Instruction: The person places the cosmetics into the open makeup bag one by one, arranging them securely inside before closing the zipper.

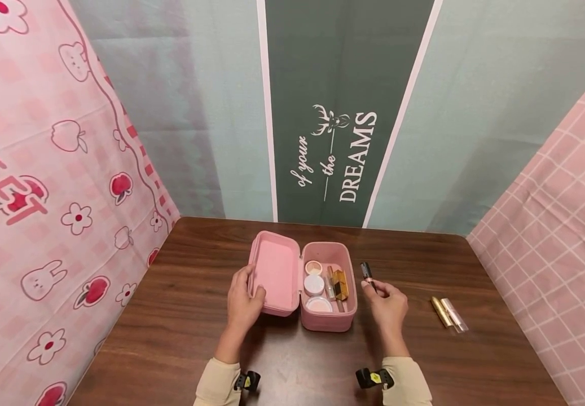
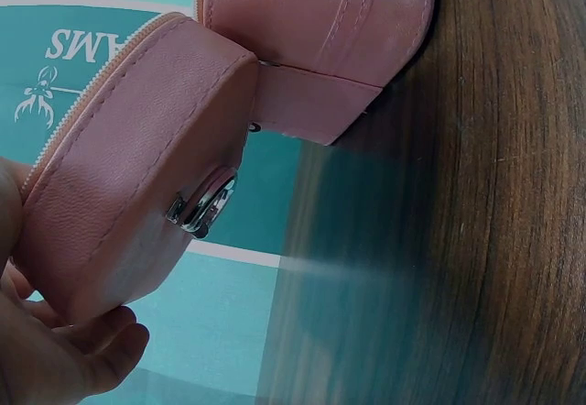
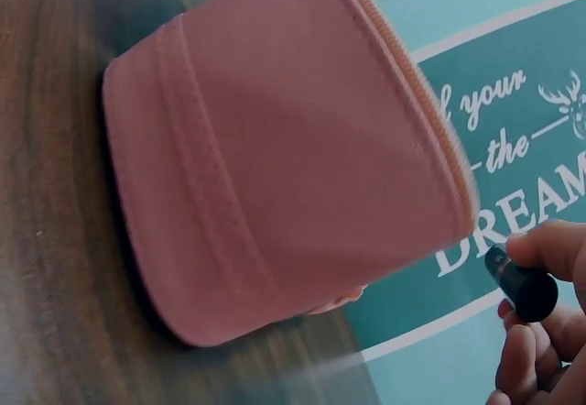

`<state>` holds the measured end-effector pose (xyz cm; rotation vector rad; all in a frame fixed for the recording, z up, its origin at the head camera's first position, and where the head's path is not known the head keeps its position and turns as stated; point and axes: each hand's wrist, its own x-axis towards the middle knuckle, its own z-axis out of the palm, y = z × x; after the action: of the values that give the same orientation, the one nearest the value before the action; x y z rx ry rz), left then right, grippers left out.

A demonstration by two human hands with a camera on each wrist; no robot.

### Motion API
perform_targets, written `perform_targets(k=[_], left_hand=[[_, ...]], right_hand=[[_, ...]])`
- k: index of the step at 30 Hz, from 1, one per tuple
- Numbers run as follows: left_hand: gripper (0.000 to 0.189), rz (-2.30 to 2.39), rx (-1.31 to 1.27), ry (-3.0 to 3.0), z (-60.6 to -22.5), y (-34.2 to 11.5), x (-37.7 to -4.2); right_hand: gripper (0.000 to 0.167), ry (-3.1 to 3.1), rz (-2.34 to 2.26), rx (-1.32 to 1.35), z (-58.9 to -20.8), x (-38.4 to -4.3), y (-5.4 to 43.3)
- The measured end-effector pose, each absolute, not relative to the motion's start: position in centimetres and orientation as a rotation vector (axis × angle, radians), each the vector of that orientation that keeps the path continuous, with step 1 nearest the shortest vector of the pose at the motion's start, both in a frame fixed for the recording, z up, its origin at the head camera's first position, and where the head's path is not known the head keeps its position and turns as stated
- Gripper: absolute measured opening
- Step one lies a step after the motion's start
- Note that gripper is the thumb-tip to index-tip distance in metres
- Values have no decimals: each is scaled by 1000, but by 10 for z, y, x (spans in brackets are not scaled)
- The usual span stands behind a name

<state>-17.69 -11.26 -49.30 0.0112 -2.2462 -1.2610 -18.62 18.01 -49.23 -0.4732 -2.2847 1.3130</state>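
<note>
A pink zippered makeup case (image 1: 329, 322) stands with its lid (image 1: 276, 276) folded out to the left. Inside lie round compacts (image 1: 314, 285), a gold-brown item (image 1: 340, 285) and slim tubes. My left hand (image 1: 243, 301) grips the lid's outer edge, thumb on the inner side; the left wrist view shows its fingers (image 2: 114, 355) beneath the lid. Just right of the case, my right hand (image 1: 387, 304) pinches a dark lipstick-like tube (image 1: 366, 272) between thumb and fingers. In the right wrist view that tube (image 3: 522, 286) points its black end toward the camera.
On the right of the wooden table (image 1: 211, 254) lie a gold tube (image 1: 441, 312) and a clear-ended pale tube (image 1: 453, 314), side by side. Fabric hangings surround the table at the back and on both sides.
</note>
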Motion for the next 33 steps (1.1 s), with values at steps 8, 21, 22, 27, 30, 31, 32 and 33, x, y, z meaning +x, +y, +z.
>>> perform_targets(k=[8, 21, 22, 27, 30, 31, 32, 33], left_hand=[[50, -1248, 5, -2251, -493, -113, -177], [50, -1255, 18, -2267, -492, -112, -176], [50, -1256, 20, -2269, -492, -112, -176], [50, -1262, 26, -2275, -492, -112, -175], [50, -1260, 29, -2279, -491, -112, -175], [50, -1256, 29, -2281, -491, -112, -175], [50, -1254, 30, -2283, -491, -112, -176], [50, -1251, 30, -2285, -491, -112, -176]], right_hand=[[32, -2528, 1369, -404, -479, -193, 176], [30, -2680, 1337, -341, -466, -204, 162], [30, -2695, 1336, -334, -466, -204, 161], [26, -2789, 1328, -292, -461, -207, 154], [25, -2838, 1319, -277, -459, -211, 151], [25, -2851, 1319, -277, -459, -212, 150], [25, -2863, 1306, -271, -458, -213, 149], [26, -2874, 1292, -267, -457, -214, 149]])
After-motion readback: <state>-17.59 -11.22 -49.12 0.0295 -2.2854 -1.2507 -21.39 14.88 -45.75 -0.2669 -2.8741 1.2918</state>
